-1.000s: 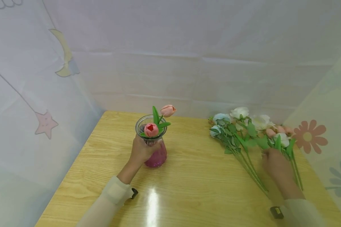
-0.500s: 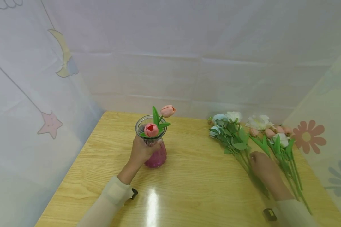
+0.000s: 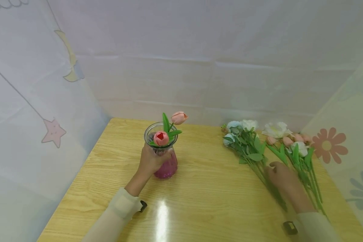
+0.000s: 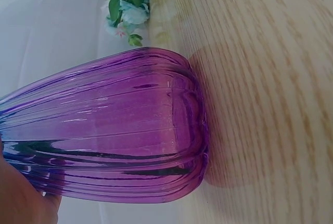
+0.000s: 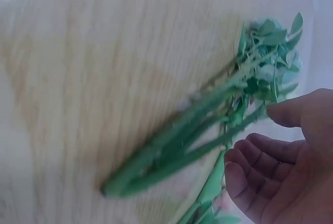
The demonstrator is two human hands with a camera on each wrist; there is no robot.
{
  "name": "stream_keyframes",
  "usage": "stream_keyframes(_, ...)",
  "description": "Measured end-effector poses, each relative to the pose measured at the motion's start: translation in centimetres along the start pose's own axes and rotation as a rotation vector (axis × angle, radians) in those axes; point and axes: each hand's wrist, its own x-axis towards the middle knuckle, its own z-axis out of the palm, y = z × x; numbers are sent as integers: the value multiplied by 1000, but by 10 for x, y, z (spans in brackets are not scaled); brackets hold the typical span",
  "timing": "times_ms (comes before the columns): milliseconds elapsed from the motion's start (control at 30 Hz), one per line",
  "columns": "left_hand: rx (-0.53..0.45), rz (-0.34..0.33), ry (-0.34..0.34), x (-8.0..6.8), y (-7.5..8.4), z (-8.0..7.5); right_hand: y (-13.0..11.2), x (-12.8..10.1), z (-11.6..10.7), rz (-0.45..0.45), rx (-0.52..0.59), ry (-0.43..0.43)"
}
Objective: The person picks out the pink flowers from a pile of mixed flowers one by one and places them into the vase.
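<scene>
My left hand (image 3: pixel 151 158) grips the neck of a purple ribbed glass vase (image 3: pixel 167 166) standing on the wooden table (image 3: pixel 205 201). Two pink tulips (image 3: pixel 161 138) stand in the vase. In the left wrist view the vase (image 4: pixel 114 130) fills the frame, with my palm (image 4: pixel 21 198) at its lower left. My right hand (image 3: pixel 276 170) hovers over the green stems between a blue-and-white flower bunch (image 3: pixel 244 141) and a white-and-pink bunch (image 3: pixel 293 148). In the right wrist view my right hand (image 5: pixel 276 156) has loosely curled fingers and holds nothing, just beside the stems (image 5: pixel 182 148).
Pale printed fabric walls (image 3: pixel 199 67) close in the table at the back, left and right. The flower bunches lie near the table's right edge. Bare tabletop lies between the vase and the flowers.
My right hand has slid left from the white-and-pink bunch to the stems between the two bunches, and the flowers have shifted apart. The left hand and vase have stayed still.
</scene>
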Motion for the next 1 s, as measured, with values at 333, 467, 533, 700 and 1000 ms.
stream_keyframes(333,8,-4,3,-1,2,-1,20,-7,-15,70,-40,-14)
stream_keyframes(467,11,-4,5,0,2,-1,28,-8,-19,90,-45,-3)
stream_keyframes(533,6,-3,5,0,2,-1,32,-8,-20,93,-51,9)
stream_keyframes(700,-3,-1,3,-1,1,-1,41,-9,-19,120,-64,-5)
stream_keyframes(1000,3,-10,4,-1,-1,-1,46,-15,-21,163,-67,-40)
